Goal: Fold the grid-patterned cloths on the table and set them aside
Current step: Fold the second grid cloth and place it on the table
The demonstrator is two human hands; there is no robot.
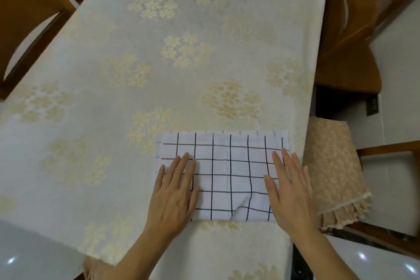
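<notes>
A white cloth with a black grid pattern (229, 166) lies folded into a rectangle near the table's front right edge. My left hand (175, 191) rests flat on its left part, fingers straight and spread. My right hand (288, 188) presses flat on its right end, fingers straight. A small wrinkle bulges at the cloth's near edge between my hands. Only this one grid cloth is in view.
The table is covered by a cream tablecloth with pale floral clusters (159, 63). Wooden chairs stand at the left (27, 18) and right (354, 29). A beige patterned fringed cloth (334, 173) drapes over a chair seat just right of the table edge.
</notes>
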